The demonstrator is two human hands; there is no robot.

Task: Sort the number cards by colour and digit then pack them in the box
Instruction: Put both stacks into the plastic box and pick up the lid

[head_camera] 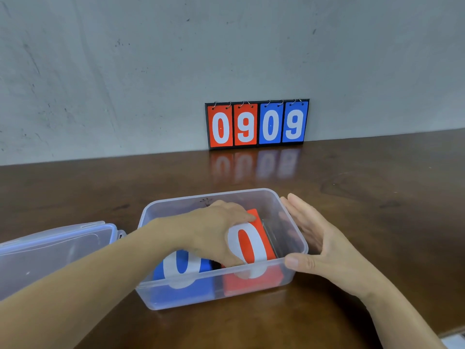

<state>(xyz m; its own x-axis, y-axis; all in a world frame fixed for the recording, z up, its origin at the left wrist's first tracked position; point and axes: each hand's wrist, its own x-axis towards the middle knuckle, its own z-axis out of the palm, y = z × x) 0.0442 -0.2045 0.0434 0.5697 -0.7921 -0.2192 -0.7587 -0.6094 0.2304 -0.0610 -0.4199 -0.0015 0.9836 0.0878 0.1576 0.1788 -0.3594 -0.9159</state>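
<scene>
A clear plastic box (297,238) stands open on the brown table. Inside it lie a blue stack of number cards (183,280) on the left, topped by a white 0, and a red stack (254,248) on the right, also showing a 0. My left hand (214,227) reaches into the box and grips the red stack, thumb at its near edge and fingers over its far left corner. My right hand (319,238) rests flat against the box's right outer wall, fingers straight, thumb on the near right corner.
The box's clear lid (55,248) lies to the left of the box. A flip scoreboard (256,124) leans on the grey wall at the back, reading red 0 9 and blue 0 9. The table's near right edge (450,331) shows at the corner.
</scene>
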